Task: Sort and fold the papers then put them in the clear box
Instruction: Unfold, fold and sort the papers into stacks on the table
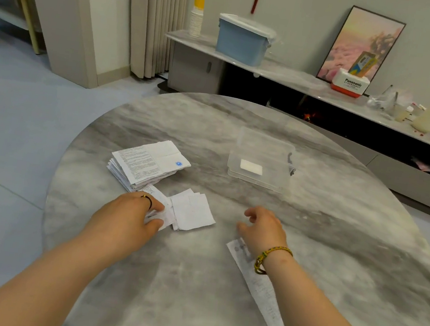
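At centre frame, on a round grey marble table (213,124):

1. Folded slip (160,213), white, lower centre-left. The left hand (130,214) pinches it, fingers on top and thumb at the near edge. A dark ring (147,199) sits on one finger.
2. Small folded papers (193,212), a loose overlapping pile touching the slip on its right side. Print too faint to read.
3. Stack of leaflets (148,163), just above the left hand. The top sheet is densely printed and illegible here, with a round blue mark near its right corner.
4. Long receipt (260,286), lower right of centre, lying flat on a diagonal. Its upper end runs under the right wrist; the lettering is blurred.
5. Right hand (262,229), held over the table above the receipt's upper end, fingers loosely curled around nothing. A yellow-green braided bracelet (269,257) circles the wrist.
6. Clear box (274,177), right of centre and well apart from both hands, nothing standing between. Its lid seems raised at the back, though the plastic makes this hard to tell. One white folded paper (251,166) lies inside.

Upper frame, on a long low cabinet (288,75): stacked paper cups (196,19), a blue lidded bin (242,43), a framed pink picture (360,45) leaning on the wall, and a red-and-white container (351,85) marked "Panasonic". Pleated curtain (156,18) at upper left.
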### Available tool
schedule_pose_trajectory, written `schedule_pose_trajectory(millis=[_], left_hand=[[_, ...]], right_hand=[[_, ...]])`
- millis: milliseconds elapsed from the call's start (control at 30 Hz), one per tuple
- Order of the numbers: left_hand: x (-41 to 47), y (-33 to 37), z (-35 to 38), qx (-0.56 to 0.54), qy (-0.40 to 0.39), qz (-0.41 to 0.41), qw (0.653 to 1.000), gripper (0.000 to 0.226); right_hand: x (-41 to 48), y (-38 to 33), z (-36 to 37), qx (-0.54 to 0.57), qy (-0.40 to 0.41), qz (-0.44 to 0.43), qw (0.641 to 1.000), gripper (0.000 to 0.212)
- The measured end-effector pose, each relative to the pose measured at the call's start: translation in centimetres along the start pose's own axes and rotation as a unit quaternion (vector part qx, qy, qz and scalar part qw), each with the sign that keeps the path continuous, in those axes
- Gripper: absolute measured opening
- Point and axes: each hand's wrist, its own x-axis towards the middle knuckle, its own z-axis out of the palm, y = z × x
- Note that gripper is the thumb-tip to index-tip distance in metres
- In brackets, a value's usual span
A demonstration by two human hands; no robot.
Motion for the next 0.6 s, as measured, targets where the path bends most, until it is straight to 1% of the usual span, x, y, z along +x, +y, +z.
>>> schedule_pose_trajectory(millis=[200, 267, 333, 433, 533, 600], left_hand=[[-1.1, 1.8, 0.6, -0.059, 0.025, 0.059, 0.996, 0.030], [-1.5, 2.7, 1.4, -0.104, 0.002, 0.074, 0.992, 0.023], [-2.0, 3.5, 2.4, -0.153, -0.050, 0.074, 0.984, 0.018], [-2.4, 4.2, 4.0, -0.171, -0.104, 0.048, 0.979, 0.015], [-2.4, 4.5, 5.0, -0.193, -0.119, 0.025, 0.974, 0.013], [-2.3, 4.7, 5.4, -0.195, -0.129, 0.017, 0.972, 0.014]], right_hand=[[-3.7, 5.8, -2.6, -0.074, -0.049, 0.084, 0.992, 0.043], [-4.3, 6.3, -2.6, -0.082, -0.058, 0.096, 0.990, 0.048], [-4.3, 5.8, -2.3, -0.106, -0.074, 0.090, 0.988, 0.050], [-4.1, 5.2, -2.0, -0.109, -0.092, 0.088, 0.986, 0.041], [-4.2, 5.2, -2.3, -0.070, -0.110, 0.103, 0.986, 0.030], [-4.2, 5.2, -2.4, -0.045, -0.119, 0.116, 0.985, 0.016]])
